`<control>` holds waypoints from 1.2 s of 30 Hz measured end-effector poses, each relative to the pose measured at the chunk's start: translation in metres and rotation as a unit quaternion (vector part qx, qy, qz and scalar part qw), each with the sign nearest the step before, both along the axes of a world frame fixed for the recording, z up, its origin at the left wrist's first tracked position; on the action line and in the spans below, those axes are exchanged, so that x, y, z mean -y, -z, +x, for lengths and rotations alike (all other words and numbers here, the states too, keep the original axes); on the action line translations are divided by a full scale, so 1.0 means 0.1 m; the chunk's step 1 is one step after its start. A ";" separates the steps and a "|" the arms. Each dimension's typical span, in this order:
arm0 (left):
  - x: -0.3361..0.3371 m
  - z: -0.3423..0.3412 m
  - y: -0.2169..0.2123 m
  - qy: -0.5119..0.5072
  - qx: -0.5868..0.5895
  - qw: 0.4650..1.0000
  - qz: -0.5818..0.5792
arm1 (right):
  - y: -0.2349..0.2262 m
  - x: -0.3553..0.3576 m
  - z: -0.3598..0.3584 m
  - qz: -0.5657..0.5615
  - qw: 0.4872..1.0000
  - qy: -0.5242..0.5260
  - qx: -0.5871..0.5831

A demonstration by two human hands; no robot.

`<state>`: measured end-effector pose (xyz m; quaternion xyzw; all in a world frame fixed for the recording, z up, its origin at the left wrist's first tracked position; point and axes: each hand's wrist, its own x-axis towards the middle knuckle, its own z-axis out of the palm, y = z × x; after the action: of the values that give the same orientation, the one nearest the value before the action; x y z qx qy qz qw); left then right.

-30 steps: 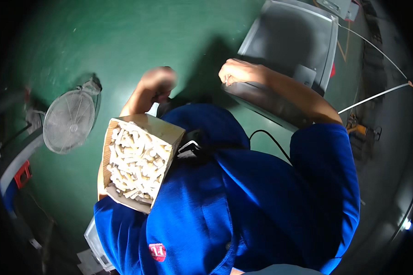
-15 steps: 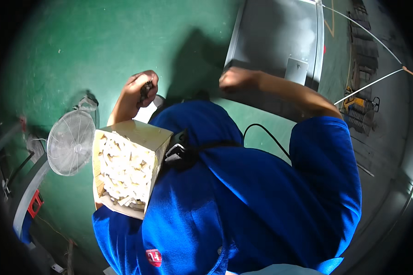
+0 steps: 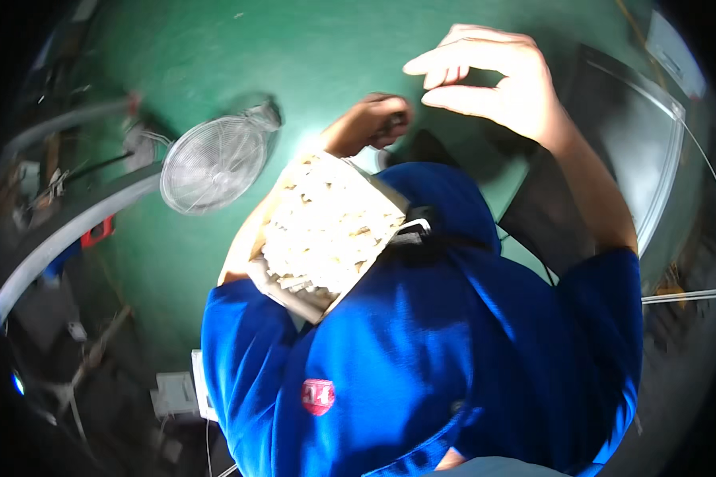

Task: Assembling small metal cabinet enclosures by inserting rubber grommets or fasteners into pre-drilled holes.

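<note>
My left hand (image 3: 378,119) is closed around a small dark clump (image 3: 391,126), which looks like several little dark pieces; blur hides their kind. Higher and to the right, my right hand (image 3: 501,75) is raised in glaring light, thumb and fingers apart in a curve with nothing visible between them. An open cardboard box (image 3: 314,306) sits tilted against my left side, with my left forearm running along its outer side. Heaped inside are many short pale pieces (image 3: 322,226), too bright to make out exactly.
A round floor fan (image 3: 215,165) stands to the left, near a long curved grey rail (image 3: 79,230) and a red object (image 3: 98,230). On the right lies a large grey metal panel or cabinet (image 3: 612,119). The floor (image 3: 318,48) is green.
The view has swung round, shifting fan and metal panel. My right hand has gone from a blurred, closed shape to open and raised. The left stays closed on the dark clump.
</note>
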<state>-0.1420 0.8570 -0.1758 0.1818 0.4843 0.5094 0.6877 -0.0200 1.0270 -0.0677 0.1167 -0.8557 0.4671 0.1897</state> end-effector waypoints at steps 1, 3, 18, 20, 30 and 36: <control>-0.05 0.04 -0.02 -0.006 0.006 1.000 0.013 | -0.19 0.14 -0.10 -0.038 0.995 -0.078 -0.044; -0.11 0.15 -0.09 -0.014 0.010 1.000 0.017 | -0.25 0.38 -0.17 -0.010 0.975 -0.179 -0.129; -1.52 -0.57 -0.44 0.139 -0.500 0.849 0.101 | -0.63 -0.53 -0.73 0.197 0.904 -0.339 0.172; -1.78 -0.85 -0.47 0.171 -0.442 0.873 0.112 | -0.53 -0.62 -1.09 0.229 0.908 -0.293 0.192; -3.27 -0.62 -0.34 0.247 -0.073 0.966 -0.031 | -0.77 -1.45 -0.58 0.300 0.954 -0.027 -0.018; -4.39 -0.13 -0.43 0.418 -0.039 0.905 -0.062 | -0.80 -2.10 -0.27 0.197 0.972 0.126 0.013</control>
<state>-0.1551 1.2960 -0.1327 0.3443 0.4209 0.1364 0.8281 -0.0471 1.2369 0.0123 0.0370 -0.9411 0.2634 0.2086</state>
